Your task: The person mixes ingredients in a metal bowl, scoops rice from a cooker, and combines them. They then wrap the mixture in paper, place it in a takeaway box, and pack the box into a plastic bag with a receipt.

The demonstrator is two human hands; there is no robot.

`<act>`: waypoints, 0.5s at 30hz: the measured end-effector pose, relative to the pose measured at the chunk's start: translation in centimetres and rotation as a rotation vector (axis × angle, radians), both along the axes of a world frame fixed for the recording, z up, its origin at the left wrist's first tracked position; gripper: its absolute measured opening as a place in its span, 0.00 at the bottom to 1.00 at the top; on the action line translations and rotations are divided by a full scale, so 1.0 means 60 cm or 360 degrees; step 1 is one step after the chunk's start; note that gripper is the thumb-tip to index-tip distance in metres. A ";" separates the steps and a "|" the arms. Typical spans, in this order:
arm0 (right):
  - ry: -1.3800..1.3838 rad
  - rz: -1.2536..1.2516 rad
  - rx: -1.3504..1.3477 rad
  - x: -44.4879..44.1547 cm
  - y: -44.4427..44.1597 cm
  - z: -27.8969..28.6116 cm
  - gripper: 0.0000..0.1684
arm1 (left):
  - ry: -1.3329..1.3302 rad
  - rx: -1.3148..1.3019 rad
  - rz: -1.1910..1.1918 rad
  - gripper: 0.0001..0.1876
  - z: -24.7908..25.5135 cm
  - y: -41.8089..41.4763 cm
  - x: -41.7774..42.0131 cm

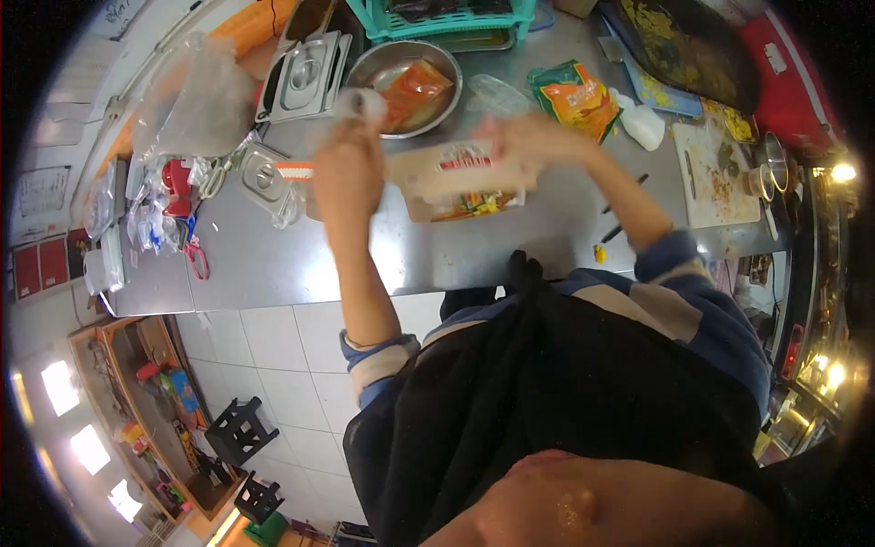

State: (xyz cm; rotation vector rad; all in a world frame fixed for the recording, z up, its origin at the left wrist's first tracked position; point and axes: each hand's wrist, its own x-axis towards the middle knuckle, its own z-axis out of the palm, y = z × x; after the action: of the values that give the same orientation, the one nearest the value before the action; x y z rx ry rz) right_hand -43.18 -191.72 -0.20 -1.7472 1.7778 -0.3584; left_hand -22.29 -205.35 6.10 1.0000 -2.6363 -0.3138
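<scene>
A cardboard food box (465, 171) with a red printed mark lies on the steel table, its lid partly raised and colourful food (482, 202) showing inside. My right hand (526, 140), blurred, touches the lid at the box's right end. Left of the box, my left hand (350, 161) is raised with a small translucent roundish item (360, 106) at its fingertips; blur hides what that item is. An orange-and-white strip (294, 171) shows beside my left wrist. Behind the box stands a steel bowl (448, 106) holding an orange packet (418, 83).
Steel containers with lids (301, 75) stand at the back left, near scissors (197, 258). An orange-green bag (574, 99) and a white bottle (642, 124) lie behind my right forearm. At the right are a stained cutting board (718, 178) and a black tray (683, 55).
</scene>
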 end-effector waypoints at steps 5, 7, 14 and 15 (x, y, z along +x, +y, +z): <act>0.0137 -0.0991 -0.1539 0.132 0.074 -0.048 0.12 | 0.0461 -0.0215 -0.0071 0.10 -0.102 0.016 0.019; 0.0272 -0.0397 -0.1590 0.164 0.100 -0.056 0.13 | 0.0750 -0.0500 0.0041 0.10 -0.090 0.027 0.024; 0.0450 -0.0573 -0.0843 0.150 0.010 -0.120 0.20 | 0.1009 -0.0153 -0.0035 0.11 -0.050 0.024 0.019; 0.0480 -0.0532 -0.0869 0.146 0.007 -0.120 0.21 | 0.1011 -0.0189 -0.0069 0.11 -0.049 0.020 0.015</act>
State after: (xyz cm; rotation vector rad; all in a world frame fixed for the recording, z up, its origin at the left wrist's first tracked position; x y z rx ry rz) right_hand -34.44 -191.32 -7.41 -1.9340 2.3640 -0.8202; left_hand -21.41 -204.13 3.16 0.6628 -2.0715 -0.4006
